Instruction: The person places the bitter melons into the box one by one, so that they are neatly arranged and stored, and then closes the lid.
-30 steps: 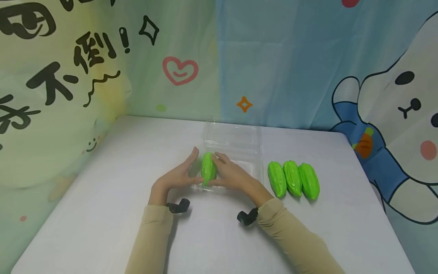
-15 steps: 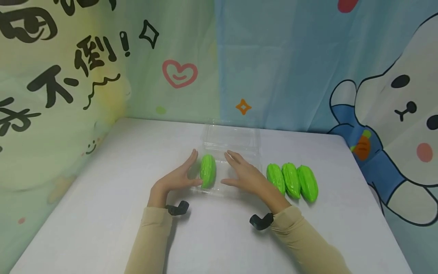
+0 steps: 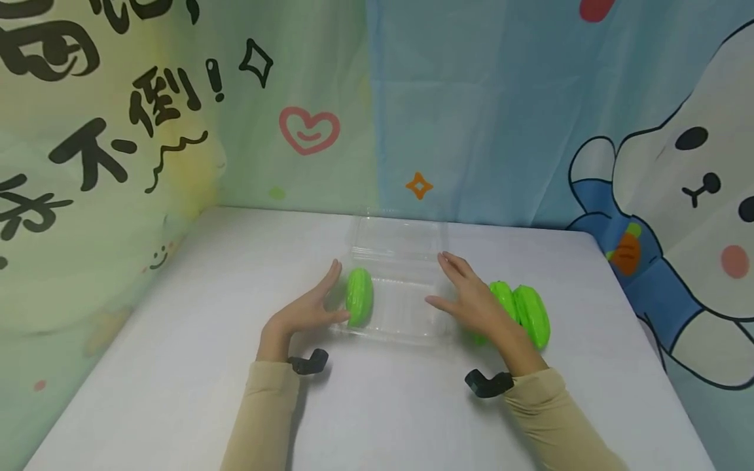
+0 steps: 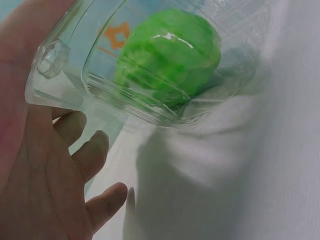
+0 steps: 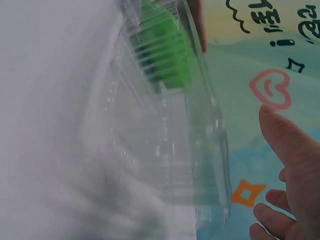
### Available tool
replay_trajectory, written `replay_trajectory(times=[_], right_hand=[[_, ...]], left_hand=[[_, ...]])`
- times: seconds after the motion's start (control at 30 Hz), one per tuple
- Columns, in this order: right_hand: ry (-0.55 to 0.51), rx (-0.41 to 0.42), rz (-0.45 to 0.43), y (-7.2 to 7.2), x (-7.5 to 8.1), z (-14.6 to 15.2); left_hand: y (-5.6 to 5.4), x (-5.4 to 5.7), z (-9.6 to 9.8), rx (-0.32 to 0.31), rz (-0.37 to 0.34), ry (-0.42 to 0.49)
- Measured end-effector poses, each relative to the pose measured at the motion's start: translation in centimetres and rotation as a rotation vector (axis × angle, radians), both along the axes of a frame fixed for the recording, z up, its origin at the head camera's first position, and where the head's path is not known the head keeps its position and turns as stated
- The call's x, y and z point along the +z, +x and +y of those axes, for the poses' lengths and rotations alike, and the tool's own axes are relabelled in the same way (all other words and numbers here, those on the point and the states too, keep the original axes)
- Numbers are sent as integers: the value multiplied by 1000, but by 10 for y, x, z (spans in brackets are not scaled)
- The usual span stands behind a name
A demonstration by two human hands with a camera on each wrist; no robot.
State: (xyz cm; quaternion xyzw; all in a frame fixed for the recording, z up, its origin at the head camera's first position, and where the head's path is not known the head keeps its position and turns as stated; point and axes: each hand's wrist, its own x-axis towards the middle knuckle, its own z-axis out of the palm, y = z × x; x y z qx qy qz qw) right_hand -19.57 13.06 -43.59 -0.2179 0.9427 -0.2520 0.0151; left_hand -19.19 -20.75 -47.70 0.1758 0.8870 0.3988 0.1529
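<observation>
A clear plastic clamshell box (image 3: 403, 307) lies with its lid folded back. One bright green ribbed bitter melon (image 3: 359, 297), apparently a model, lies in the left end of its base. My left hand (image 3: 306, 311) holds the box's near left corner, thumb along the front and fingers at the side; the left wrist view shows the rim passing between thumb and fingers (image 4: 92, 152). My right hand (image 3: 477, 301) is in the air by the box's right end, fingers spread, holding nothing. Beneath and beyond it lie more bitter melons (image 3: 532, 317), one mostly hidden by the hand.
The white-covered table (image 3: 389, 405) reaches back to a printed cloth backdrop (image 3: 501, 118). The box's open lid (image 3: 400, 235) lies flat towards that backdrop. Both wrists wear a small black camera (image 3: 489, 384).
The right hand has let go of the bitter melon in the box and moved right, over the loose row. The left hand has kept its place at the box corner.
</observation>
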Motion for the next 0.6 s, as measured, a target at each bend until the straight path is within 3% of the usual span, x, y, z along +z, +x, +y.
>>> replay_trajectory(times=[0.27,0.6], right_hand=[[40,-59,-28,1,-6,28],[95,-59,-79,6,-9,50]], left_hand=[[2,1,3,13,-13,4],[2,-3,3,12,3,12]])
